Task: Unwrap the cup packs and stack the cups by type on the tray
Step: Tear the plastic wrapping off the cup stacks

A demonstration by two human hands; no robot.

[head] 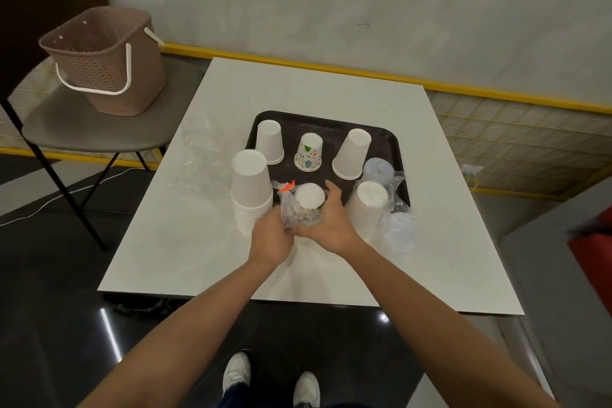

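Note:
A dark tray [381, 139] lies on the white table [205, 242]. On it stand, upside down, a short white cup stack [270, 142], a patterned cup stack [309, 152] and another white stack [352, 154]. At the tray's front edge both my hands hold a pack of patterned cups [306, 205] in clear plastic with an orange tie. My left hand [272, 237] grips the plastic on its left; my right hand [332, 223] wraps its right side. A tall white cup stack [250, 190] stands left of the tray. A wrapped white pack [367, 209] and clear cups [378, 169] lie to the right.
Crumpled clear wrap [202, 149] lies on the table left of the tray, and more clear plastic [399, 228] at the right. A brown basket [106, 60] sits on a chair [76, 129] beyond the table's left side. My feet show below the table's near edge.

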